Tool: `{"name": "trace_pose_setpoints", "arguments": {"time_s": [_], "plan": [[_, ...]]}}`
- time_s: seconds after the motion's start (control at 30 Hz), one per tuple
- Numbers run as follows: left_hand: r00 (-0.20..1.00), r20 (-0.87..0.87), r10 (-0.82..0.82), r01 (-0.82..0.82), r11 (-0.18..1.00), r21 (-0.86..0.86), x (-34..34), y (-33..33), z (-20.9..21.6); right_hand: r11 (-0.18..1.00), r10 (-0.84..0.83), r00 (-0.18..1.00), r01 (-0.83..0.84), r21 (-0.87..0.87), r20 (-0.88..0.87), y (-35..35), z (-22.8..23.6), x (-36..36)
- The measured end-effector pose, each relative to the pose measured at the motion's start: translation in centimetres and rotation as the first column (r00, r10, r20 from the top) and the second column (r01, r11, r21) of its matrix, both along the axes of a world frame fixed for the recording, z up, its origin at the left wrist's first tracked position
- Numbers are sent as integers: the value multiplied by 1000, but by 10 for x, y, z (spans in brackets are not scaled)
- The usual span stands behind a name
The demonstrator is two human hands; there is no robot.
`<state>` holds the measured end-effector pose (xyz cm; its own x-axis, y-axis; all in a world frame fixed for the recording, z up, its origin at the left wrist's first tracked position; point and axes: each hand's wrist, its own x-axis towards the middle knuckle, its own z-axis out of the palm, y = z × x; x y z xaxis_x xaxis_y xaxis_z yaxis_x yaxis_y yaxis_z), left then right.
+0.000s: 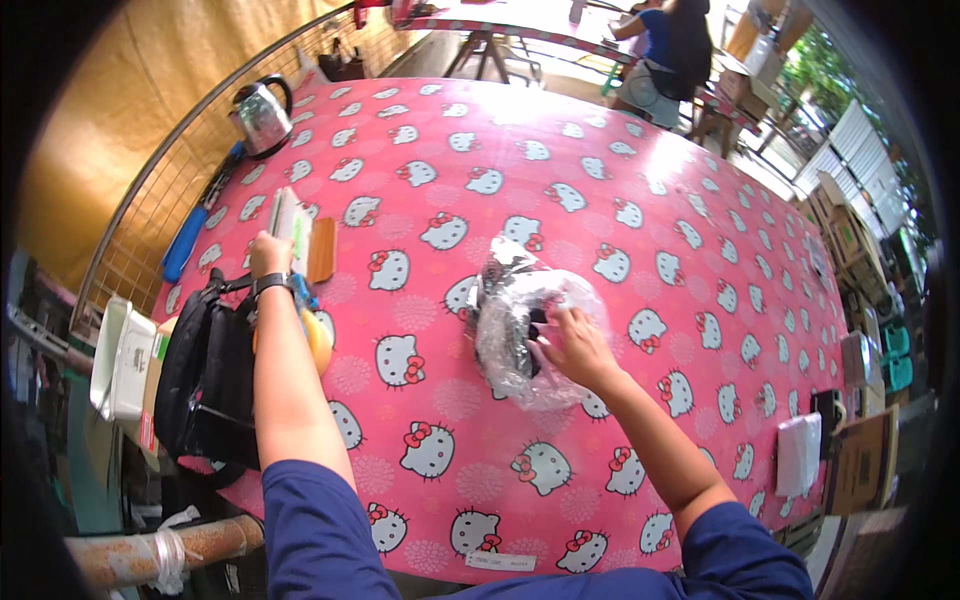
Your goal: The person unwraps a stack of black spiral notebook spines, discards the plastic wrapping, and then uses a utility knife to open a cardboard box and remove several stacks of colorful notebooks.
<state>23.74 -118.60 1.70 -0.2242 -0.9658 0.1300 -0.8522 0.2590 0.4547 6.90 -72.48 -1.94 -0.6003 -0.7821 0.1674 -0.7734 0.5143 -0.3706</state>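
Note:
My left hand [270, 256] is closed around the near end of a flat white pack with green marks [285, 218], at the left of the table. A brown wooden-looking slab [322, 250] lies just right of it. My right hand [582, 350] rests on a crumpled clear plastic bag [530, 388] at mid-table, thumb and fingers apart. Something black [536, 330] shows inside the bag; its kind is unclear. Beside my left forearm lies a black backpack [205, 370]. A rounded yellow thing [320, 342] is partly hidden by that forearm.
A pink patterned cloth [440, 330] covers the large table. At the far left stand a steel kettle [262, 118] and a long blue-handled thing [185, 245]. A white bin [122, 360] sits beyond the left edge. Cardboard boxes [862, 460] line the right. Another person [665, 50] sits farther back.

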Motion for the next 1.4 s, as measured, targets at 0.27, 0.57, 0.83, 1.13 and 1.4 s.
{"name": "trace_pose_setpoints", "arguments": {"time_s": [0.27,0.57,0.83,1.13,1.4], "plan": [[990,-144,10,-74,892,-446,55,-41,33,936,-270,917,322,146,-295,76,-23,-66],[949,-98,-301,253,908,-335,45,-38,7,818,-500,863,445,364,67,181,4,-105],[941,-71,-332,172,645,-745,24,30,-8,933,-346,926,356,-42,151,179,33,-67],[493,-634,-597,869,380,318,-120,487,-39,810,-469,840,532,-246,272,270,84,0],[437,-380,-815,863,499,-77,-206,545,-75,759,-452,834,546,-355,316,482,101,45]]}}
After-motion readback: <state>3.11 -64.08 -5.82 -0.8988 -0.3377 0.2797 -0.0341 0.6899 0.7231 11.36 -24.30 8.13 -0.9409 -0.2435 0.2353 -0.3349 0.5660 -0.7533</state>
